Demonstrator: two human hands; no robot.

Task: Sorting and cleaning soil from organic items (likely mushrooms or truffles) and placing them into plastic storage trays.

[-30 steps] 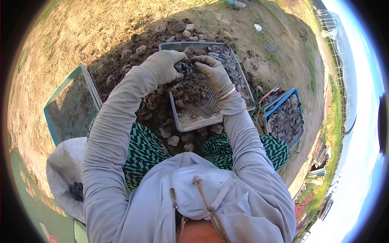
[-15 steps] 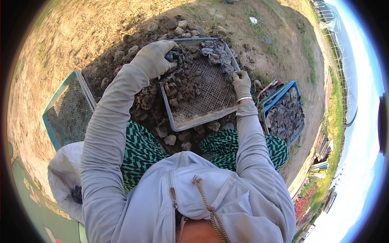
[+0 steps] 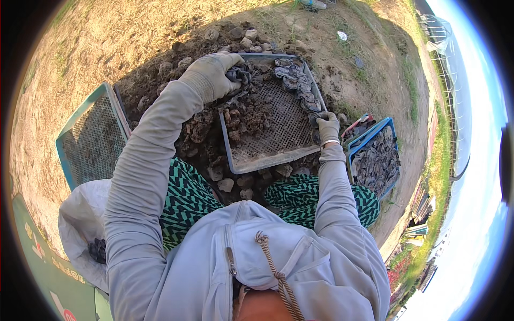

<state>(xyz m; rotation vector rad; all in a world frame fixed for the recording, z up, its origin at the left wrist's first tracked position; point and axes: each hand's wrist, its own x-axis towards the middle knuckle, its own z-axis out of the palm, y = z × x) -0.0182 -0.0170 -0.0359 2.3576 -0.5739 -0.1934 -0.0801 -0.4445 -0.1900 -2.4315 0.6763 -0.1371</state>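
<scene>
My left hand (image 3: 211, 76), in a soiled pale glove, is closed round a clump of dark, crinkled flat pieces (image 3: 239, 76) over the far left part of a grey mesh-bottomed tray (image 3: 262, 160). A row of similar dark flat pieces (image 3: 293, 77) lies along the tray's far right side. At the near end of that row, by the right rim, my gloved right hand (image 3: 328, 127) has its fingers closed on a dark flat piece (image 3: 315, 119); its fingertips are partly hidden. Crumbly brown soil (image 3: 249, 119) covers the tray's left part.
To the right, a blue-rimmed tray (image 3: 377, 160) is full of dark flat pieces. A green-rimmed mesh tray (image 3: 91, 144) leans at the left, above a white sack (image 3: 80, 219). Stones and clods (image 3: 166, 69) surround the middle tray. A plastic bottle (image 3: 314, 4) lies far off.
My right hand has shifted slightly right and nearer along the tray's rim, where the dark row now reaches closer to me. The left hand still grips its clump.
</scene>
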